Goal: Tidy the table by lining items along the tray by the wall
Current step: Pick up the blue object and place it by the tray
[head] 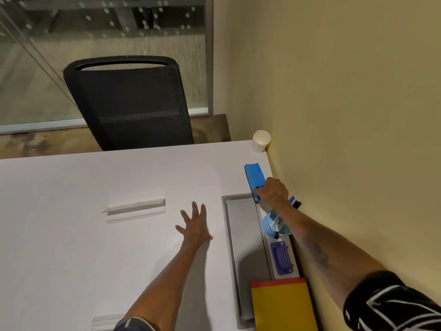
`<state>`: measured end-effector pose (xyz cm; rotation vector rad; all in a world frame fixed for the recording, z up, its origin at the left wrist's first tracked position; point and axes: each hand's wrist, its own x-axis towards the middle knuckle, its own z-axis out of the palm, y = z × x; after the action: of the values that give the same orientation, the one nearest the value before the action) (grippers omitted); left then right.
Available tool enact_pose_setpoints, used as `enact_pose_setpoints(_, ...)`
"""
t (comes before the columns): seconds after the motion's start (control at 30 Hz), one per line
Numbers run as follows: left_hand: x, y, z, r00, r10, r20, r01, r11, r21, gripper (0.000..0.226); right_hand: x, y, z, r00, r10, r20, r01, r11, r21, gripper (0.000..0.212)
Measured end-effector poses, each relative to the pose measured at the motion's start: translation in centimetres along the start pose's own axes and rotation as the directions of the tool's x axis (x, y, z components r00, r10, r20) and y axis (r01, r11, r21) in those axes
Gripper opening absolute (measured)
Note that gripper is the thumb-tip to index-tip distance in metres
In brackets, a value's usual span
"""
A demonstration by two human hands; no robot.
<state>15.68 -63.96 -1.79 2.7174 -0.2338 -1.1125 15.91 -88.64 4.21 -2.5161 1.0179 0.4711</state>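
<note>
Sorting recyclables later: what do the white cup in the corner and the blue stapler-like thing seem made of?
The cup looks like matte paper: thin rolled rim, no shine. The blue item under the right hand looks like moulded plastic, uniform colour, soft sheen; any metal inside is hidden.

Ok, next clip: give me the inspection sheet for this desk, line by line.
Surface: white table, mostly bare, with a recessed grey tray near the wall.
Job's things: blue stapler-like tool, light blue cup holding pens, purple hole punch and red-and-yellow folder lined along the wall side of the tray.
Clutter: paper cup in the far corner; clear plastic strip mid-table.
Grippers: right hand closed on the blue tool's near end; left hand open, fingers spread over the table; contact unclear.
Cables: nothing seen.
Surroundings: black mesh chair, glass partition, yellow wall.
</note>
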Motion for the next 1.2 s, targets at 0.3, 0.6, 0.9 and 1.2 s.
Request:
enact_pose_setpoints(0.3, 0.9, -0.1, 0.1, 1.000, -0.006, -0.004, 0.006, 0.999, 0.034, 0.116, 2.2, 1.6, -0.2, 0.992, 0.120, 0.042, -0.118, 0.992, -0.047, 0.042)
enact_pose_setpoints(0.6, 1.2, 0.0, 0.2, 1.000, -0.014, -0.009, 0.015, 0.998, 0.063, 0.117, 2.3, 2.4, 0.5, 0.986, 0.131, 0.099, -0.125, 0.990, -0.064, 0.038)
enact_pose_setpoints(0.9, 1.4, -0.1, 0.3, 1.000, -0.009, -0.020, 0.010, 0.998, 0.060, 0.117, 2.3, 2.3, 1.4, 0.988, 0.125, 0.090, -0.114, 0.987, -0.116, 0.033)
enact_pose_setpoints(1.2, 1.4, -0.1, 0.1, 1.000, -0.007, -0.011, 0.008, 0.998, 0.068, 0.118, 2.6, 2.3, 1.7, 0.991, 0.105, 0.079, -0.092, 0.984, -0.153, 0.031)
